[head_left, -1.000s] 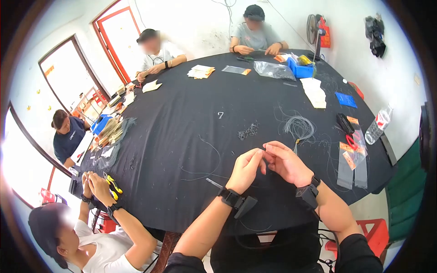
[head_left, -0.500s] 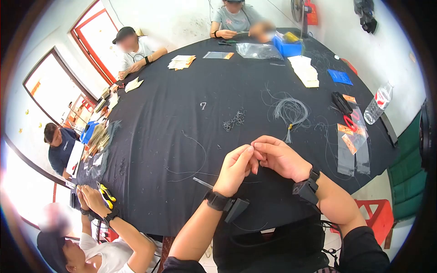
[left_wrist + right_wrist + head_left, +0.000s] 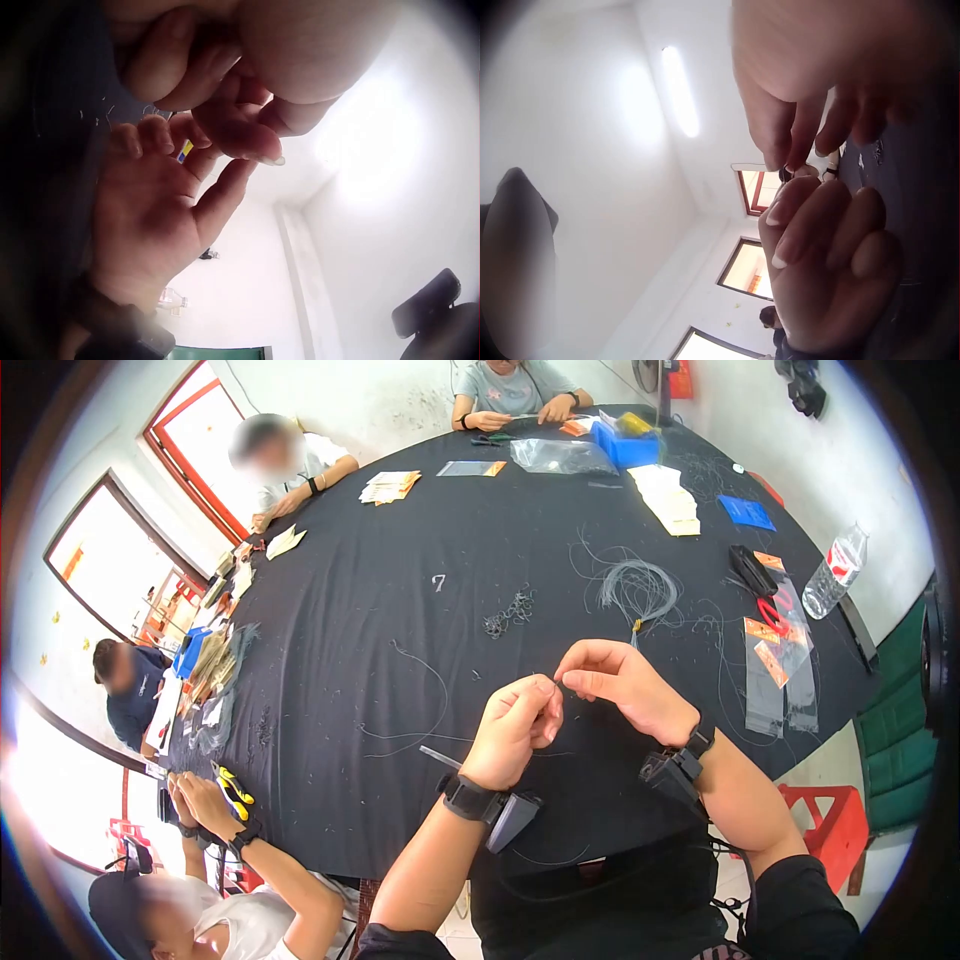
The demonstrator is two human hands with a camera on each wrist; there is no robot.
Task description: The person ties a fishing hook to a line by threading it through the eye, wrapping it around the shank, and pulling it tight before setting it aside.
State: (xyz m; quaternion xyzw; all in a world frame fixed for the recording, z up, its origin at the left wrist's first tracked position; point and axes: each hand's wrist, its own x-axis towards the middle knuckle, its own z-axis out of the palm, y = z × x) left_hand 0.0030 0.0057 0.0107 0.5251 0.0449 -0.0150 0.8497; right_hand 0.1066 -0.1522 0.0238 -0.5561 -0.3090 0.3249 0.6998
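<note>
Just above the table's near part, my left hand [image 3: 510, 730] has its fingers curled, with thumb and forefinger pinching a tiny dark item [image 3: 784, 174]. Opposite it, the right hand [image 3: 635, 695] holds thumb and forefinger close round that item; its exact shape is too small to tell. In the left wrist view the right hand [image 3: 150, 217] shows its palm, other fingers loosely bent. Beyond the hands lie a pile of small dark pieces [image 3: 510, 612] and a coil of thin grey line [image 3: 640, 592] tied with a yellow band. A loose strand [image 3: 443, 690] curves left of the hands.
On the black cloth [image 3: 350, 610] at right are clear packets [image 3: 765, 695], red-handled scissors [image 3: 773, 616] and a bottle [image 3: 835, 572]. Paper cards [image 3: 665, 500] and a blue box [image 3: 627, 446] stand farther back. Several people sit around; yellow-handled pliers [image 3: 233, 792] lie left.
The head view has tilted and shifted, so the table sits differently in it. My right thumb and fingers have spread slightly from the left hand's fingertips, where both hands' tips met before.
</note>
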